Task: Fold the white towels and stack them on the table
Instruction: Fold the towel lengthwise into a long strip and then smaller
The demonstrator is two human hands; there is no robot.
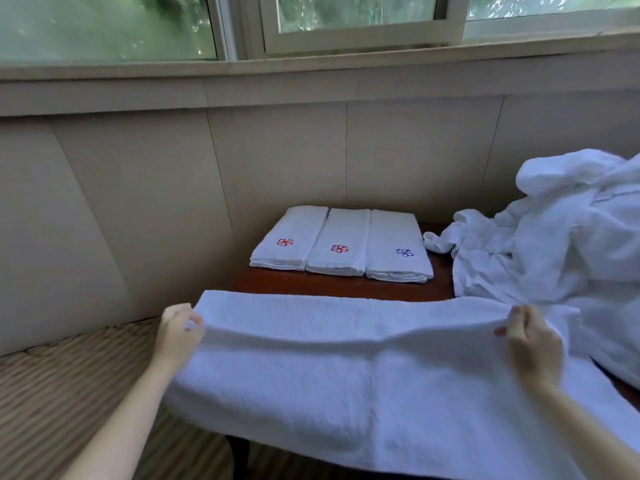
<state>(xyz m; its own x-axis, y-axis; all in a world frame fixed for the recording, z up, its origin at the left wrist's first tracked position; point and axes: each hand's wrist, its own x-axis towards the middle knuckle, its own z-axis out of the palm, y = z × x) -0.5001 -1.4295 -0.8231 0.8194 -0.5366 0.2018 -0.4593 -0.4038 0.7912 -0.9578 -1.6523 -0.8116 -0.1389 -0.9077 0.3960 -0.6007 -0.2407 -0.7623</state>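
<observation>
Three folded white towels with embroidered flowers (341,242) are lying side by side at the far edge, and a crumpled heap of white terry cloth (554,244) is crowding the right side. Both are sitting on a dark reddish wooden table (346,285) below a beige panelled wall (277,150). You are holding the large white towel (346,375) spread across the near side, your left hand (178,332) pinching its left end and your right hand (530,341) its right.
</observation>
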